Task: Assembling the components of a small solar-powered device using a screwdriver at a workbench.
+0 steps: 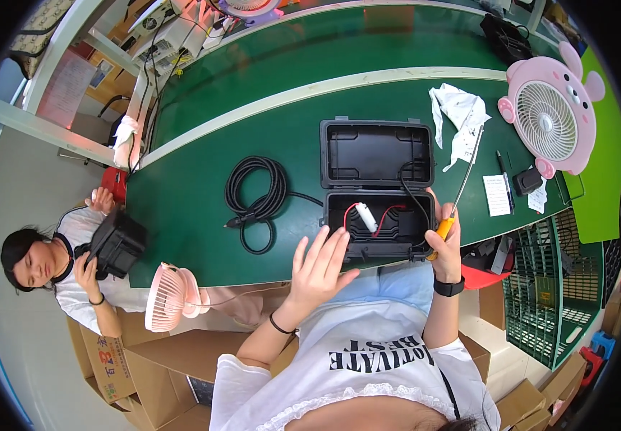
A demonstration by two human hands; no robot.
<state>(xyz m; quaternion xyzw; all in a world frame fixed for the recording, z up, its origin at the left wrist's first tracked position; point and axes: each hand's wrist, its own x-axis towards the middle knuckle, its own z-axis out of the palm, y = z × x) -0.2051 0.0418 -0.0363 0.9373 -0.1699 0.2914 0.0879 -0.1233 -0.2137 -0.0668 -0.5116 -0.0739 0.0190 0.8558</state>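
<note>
A black plastic box (377, 152) lies open at the near edge of the green table, its lid folded back away from me. Inside the lower half are a white cylindrical part (366, 216) with red wires and a black cable at the right wall. My left hand (318, 267) is open, fingers spread, its fingertips by the box's near left corner. My right hand (448, 253) grips a screwdriver (443, 229) by its yellow-orange handle and rests against the box's right side. The long shaft points away from me. A coiled black cable (256, 188) lies left of the box, running to its left wall.
White cloth (461, 118), a paper note (496, 195), a pen (505, 183) and a pink animal-shaped fan (548, 118) lie to the right. At the left edge stands a small pink fan (169, 297); beyond it a co-worker holds a black box (119, 243). A green crate (551, 302) stands lower right.
</note>
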